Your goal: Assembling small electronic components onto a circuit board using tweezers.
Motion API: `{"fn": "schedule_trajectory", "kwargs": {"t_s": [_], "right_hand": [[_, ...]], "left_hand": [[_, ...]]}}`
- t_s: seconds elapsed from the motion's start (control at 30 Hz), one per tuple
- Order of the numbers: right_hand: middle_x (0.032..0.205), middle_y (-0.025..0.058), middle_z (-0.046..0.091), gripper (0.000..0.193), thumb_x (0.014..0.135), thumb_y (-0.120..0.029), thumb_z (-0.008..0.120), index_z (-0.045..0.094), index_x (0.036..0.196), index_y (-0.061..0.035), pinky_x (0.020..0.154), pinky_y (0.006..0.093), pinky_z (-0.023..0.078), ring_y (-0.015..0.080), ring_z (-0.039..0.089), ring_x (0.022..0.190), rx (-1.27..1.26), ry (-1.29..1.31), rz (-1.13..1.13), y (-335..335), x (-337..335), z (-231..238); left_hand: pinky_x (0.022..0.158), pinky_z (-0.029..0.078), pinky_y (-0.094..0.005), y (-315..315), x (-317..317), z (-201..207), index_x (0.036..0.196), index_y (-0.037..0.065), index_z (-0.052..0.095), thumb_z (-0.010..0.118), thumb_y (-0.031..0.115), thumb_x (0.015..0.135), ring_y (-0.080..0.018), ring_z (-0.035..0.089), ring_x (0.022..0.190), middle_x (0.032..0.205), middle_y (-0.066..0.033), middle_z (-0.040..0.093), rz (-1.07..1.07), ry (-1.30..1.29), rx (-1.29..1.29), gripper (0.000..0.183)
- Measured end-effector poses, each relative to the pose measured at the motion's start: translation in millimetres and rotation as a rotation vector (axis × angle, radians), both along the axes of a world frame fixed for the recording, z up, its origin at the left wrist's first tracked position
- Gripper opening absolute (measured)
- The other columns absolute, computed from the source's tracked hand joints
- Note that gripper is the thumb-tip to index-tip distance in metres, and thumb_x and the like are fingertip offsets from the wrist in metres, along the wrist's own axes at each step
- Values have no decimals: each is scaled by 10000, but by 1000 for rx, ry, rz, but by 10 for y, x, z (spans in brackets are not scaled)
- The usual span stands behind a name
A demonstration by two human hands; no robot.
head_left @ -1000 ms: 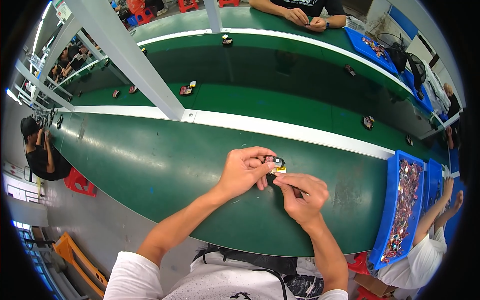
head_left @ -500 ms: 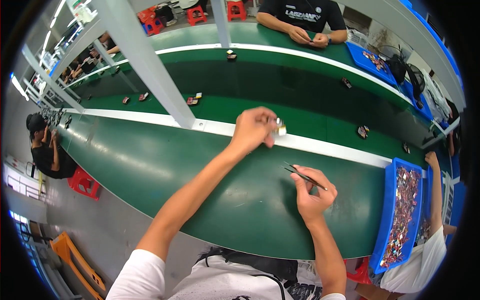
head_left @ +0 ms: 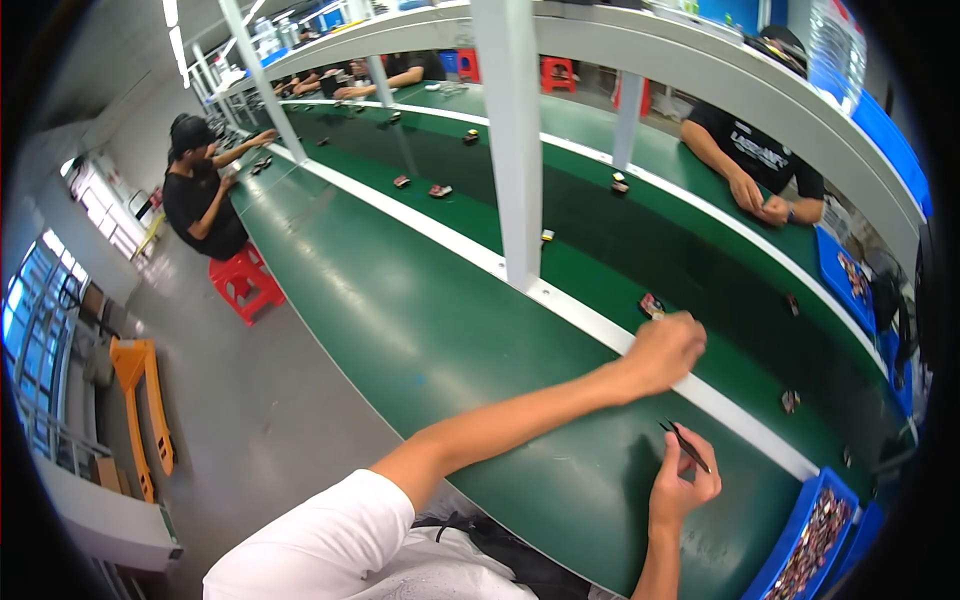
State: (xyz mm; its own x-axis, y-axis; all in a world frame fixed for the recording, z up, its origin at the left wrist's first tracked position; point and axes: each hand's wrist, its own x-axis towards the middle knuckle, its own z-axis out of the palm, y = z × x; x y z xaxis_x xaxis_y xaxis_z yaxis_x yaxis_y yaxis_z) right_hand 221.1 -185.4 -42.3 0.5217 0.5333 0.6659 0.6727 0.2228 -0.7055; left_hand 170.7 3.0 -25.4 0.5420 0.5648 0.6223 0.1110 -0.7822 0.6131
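My left hand (head_left: 664, 350) reaches far out over the green bench, its fingers curled at the white dividing strip (head_left: 590, 318), right beside a small dark-red part (head_left: 651, 304) on the belt beyond. Whether the fingers still touch that part I cannot tell. My right hand (head_left: 680, 486) stays near my body over the green table (head_left: 430, 340), pinching thin black tweezers (head_left: 684, 445) that point up and to the left.
A white post (head_left: 515, 150) rises from the strip left of my reach. Several small parts lie along the green belt (head_left: 600, 260). A blue bin (head_left: 815, 540) of parts sits at my right. Other people work at the line, one on a red stool (head_left: 240, 280).
My left hand carried the small part away from my right hand and out to the belt past the white strip. My right hand kept the tweezers. My head turned left.
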Motion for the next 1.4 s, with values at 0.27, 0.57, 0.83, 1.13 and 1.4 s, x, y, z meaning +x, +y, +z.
{"fn": "schedule_trajectory", "kwargs": {"t_s": [0.27,0.57,0.83,1.13,1.4], "right_hand": [[861,28,694,97,873,22,740,705,962,41,481,200,296,28,432,540,-105,268,-82,8,97,-68],[857,-5,648,92,914,22,705,679,1003,22,510,181,276,-2,431,619,-191,320,-51,-16,158,-187],[810,8,675,112,834,9,781,735,933,32,496,196,305,16,411,552,-171,349,-63,-1,63,31],[936,42,761,73,816,4,792,737,840,45,464,199,324,-2,419,510,-133,306,-23,-59,221,-82],[967,43,768,90,812,-15,799,739,842,45,448,224,322,24,397,473,-124,287,-49,-106,245,-104]], "left_hand": [[492,480,-378,-782,-421,-315,961,-27,638,614,18,880,-302,612,605,891,-116,613,-188,-179,52,96],[505,486,-387,-812,-473,-336,1017,-24,631,637,-8,814,-297,628,659,969,-105,607,-266,-121,-6,203],[666,579,-390,-809,-473,-276,1035,7,689,654,-18,809,-321,691,819,999,-123,683,-233,-87,-139,230],[539,484,-237,-842,-388,-177,1076,5,725,714,-76,815,-113,618,650,1007,-96,702,-299,-16,-307,273],[504,452,-230,-884,-328,-232,1033,1,733,705,-86,819,-109,590,620,963,-82,709,-240,10,-341,232]]}}
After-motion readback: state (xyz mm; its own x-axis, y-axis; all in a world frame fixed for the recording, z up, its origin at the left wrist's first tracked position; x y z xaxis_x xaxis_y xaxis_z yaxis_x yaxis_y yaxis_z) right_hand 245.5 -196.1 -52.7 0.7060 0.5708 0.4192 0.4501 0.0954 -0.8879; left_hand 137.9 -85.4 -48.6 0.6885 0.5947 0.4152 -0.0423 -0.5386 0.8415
